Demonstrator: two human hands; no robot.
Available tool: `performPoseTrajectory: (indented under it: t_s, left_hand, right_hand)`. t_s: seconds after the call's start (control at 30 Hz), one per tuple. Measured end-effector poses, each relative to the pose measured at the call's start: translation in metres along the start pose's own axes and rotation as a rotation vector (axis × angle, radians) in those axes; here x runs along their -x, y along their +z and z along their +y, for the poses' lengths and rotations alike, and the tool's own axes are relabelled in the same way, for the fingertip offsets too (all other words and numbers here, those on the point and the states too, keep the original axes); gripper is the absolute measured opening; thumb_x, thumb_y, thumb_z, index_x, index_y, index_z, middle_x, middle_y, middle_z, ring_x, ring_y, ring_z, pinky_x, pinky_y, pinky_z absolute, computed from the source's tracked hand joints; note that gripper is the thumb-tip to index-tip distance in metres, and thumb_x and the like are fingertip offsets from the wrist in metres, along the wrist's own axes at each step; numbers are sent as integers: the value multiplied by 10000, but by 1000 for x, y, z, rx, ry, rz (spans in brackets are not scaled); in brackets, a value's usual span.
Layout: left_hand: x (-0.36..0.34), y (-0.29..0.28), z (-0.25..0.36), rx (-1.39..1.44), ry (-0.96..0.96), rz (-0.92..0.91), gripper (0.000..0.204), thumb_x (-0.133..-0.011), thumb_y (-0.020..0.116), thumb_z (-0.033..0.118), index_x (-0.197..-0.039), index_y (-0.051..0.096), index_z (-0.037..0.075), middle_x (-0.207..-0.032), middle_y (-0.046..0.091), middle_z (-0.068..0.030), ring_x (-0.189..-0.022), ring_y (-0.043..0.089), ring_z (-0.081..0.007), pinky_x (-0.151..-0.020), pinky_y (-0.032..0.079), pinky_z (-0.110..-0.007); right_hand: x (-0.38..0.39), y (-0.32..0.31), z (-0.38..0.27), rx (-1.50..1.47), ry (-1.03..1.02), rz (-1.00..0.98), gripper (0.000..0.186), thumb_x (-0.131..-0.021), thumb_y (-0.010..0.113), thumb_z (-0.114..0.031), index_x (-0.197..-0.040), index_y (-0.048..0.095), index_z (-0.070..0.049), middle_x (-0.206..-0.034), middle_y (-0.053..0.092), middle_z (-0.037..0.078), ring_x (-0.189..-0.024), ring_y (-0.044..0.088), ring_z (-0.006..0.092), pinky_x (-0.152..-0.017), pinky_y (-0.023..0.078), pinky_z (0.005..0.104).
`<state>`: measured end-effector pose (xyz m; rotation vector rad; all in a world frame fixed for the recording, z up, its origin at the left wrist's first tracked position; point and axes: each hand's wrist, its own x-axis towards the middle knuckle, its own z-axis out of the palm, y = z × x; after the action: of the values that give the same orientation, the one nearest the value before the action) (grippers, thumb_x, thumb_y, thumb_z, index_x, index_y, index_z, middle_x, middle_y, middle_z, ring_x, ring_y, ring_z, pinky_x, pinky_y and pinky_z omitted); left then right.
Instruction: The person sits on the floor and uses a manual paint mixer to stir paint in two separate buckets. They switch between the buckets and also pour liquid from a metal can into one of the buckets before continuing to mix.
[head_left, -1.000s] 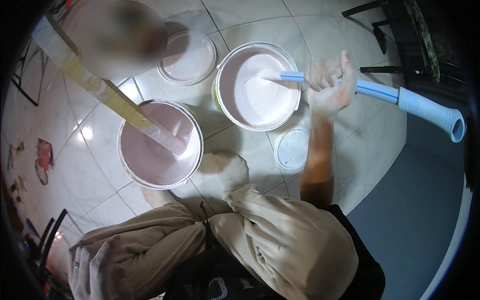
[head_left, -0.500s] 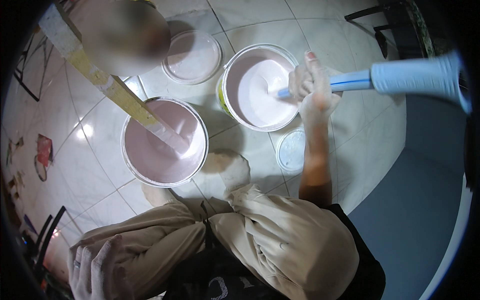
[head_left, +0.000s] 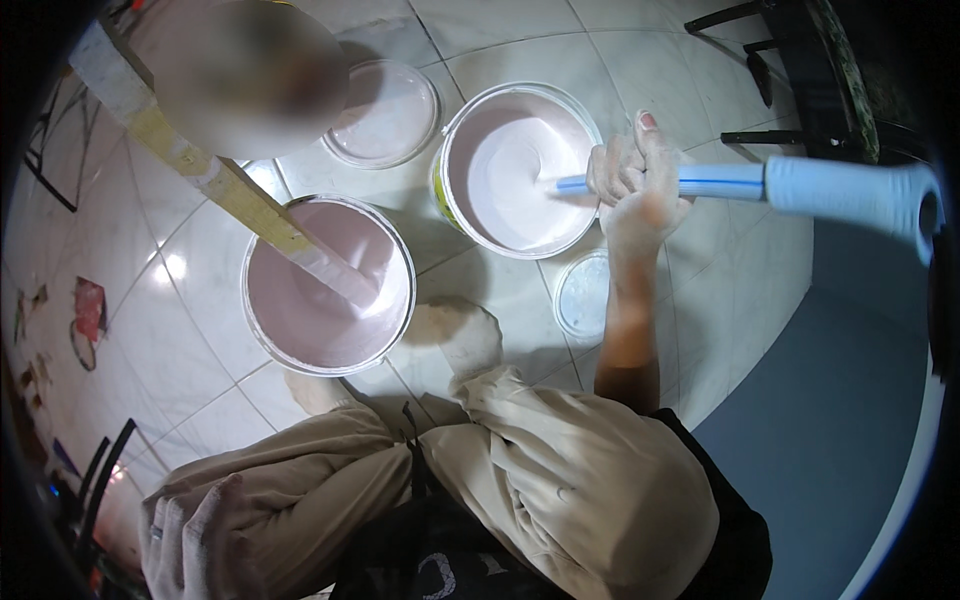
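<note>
My right hand [head_left: 640,185] is wrapped around a light blue plastic pipe [head_left: 720,182] with a darker stripe, its thumb pointing up. The pipe's lower end dips into pale pinkish-white paint [head_left: 505,195] inside the right bucket [head_left: 462,140]; its wider, hollow end sticks out to the right. A swirl shows in the paint near the dipped end. On my left thigh rests my left hand [head_left: 190,535], fingers loosely laid over the trousers, holding nothing. The left bucket [head_left: 275,310] has paint-coated walls, and a long wooden stick [head_left: 235,200] leans in it, paint-smeared at its lower end.
A large round lid [head_left: 385,115] lies behind the buckets, partly covered by a blurred round patch. A smaller lid [head_left: 583,297] sits beside my right forearm. Black metal legs [head_left: 760,135] stand at the far right. A red scrap [head_left: 89,307] lies on the tiles [head_left: 180,350].
My right hand has shifted slightly to the right with the pipe, whose wide end has dropped and swung toward the right edge. The left hand stays on the thigh.
</note>
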<state>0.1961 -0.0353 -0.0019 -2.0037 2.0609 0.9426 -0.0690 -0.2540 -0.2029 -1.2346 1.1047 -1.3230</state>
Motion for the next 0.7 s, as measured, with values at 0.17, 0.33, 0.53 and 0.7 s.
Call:
performPoseTrajectory:
  t_s: [0.17, 0.33, 0.53, 0.7]
  left_hand:
    - [6, 14, -4, 85, -66, 57, 376, -863, 524, 35, -1230, 588, -18, -1002, 644, -175, -940, 623, -329, -882, 473, -448]
    - [12, 22, -8, 138, -103, 106, 381, -838, 522, 53, -1205, 584, -28, -964, 629, -185, -915, 612, -338, -870, 463, -462]
    - [10, 20, -7, 121, -84, 99, 377, -854, 524, 42, -1221, 587, -20, -982, 637, -180, -926, 618, -332, -874, 470, -451]
    - [9, 17, -7, 119, -77, 100, 374, -868, 526, 33, -1234, 590, -13, -997, 645, -176, -935, 624, -328, -876, 476, -442]
  right_hand:
    - [-10, -6, -3, -445, 109, 119, 478, -974, 517, -245, -571, 264, -195, -473, 225, -49, -404, 152, 73, -424, 144, 269]
    - [-3, -11, 10, -85, -102, -7, 482, -979, 495, -284, -576, 247, -194, -472, 219, -49, -409, 135, 83, -425, 136, 272]
    - [-4, -9, 1, -308, 88, 43, 478, -998, 436, -301, -572, 246, -193, -450, 233, -39, -401, 127, 87, -417, 129, 276]
    - [-11, -33, 4, -280, -143, 32, 496, -998, 431, -285, -556, 239, -170, -446, 227, -29, -388, 138, 103, -408, 142, 298]
